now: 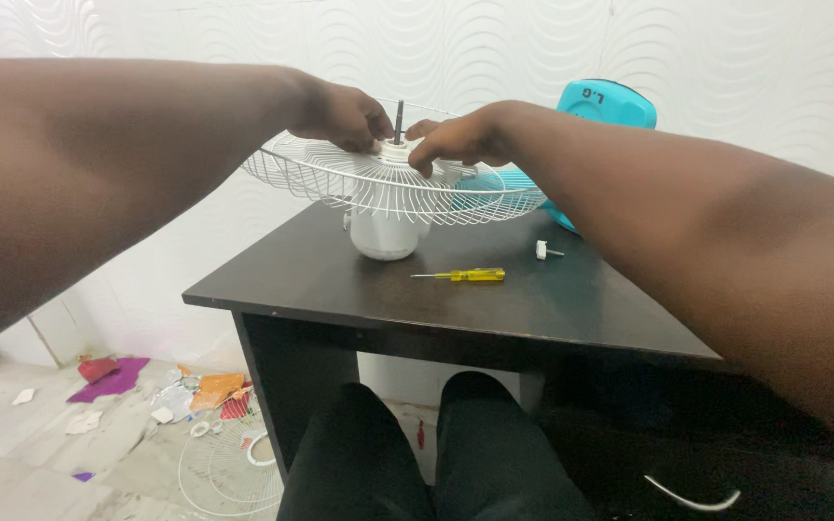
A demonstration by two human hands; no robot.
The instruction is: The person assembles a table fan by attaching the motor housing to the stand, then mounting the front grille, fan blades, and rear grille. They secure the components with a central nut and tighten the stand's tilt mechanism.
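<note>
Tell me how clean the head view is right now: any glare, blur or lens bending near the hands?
Head view: even, soft light, no harsh glare; the dark table shows only a faint sheen. The left hand and right hand on the white wire fan guard look sharp. The wide lens swells both forearms at the frame edges. The yellow screwdriver reads clearly; the floor litter is softer.

A yellow screwdriver (465,275) and a small white knob (542,250) lie at centre frame on the dark table (340,280). Litter (195,391) and a wire grille (229,473) lie lower left.
</note>
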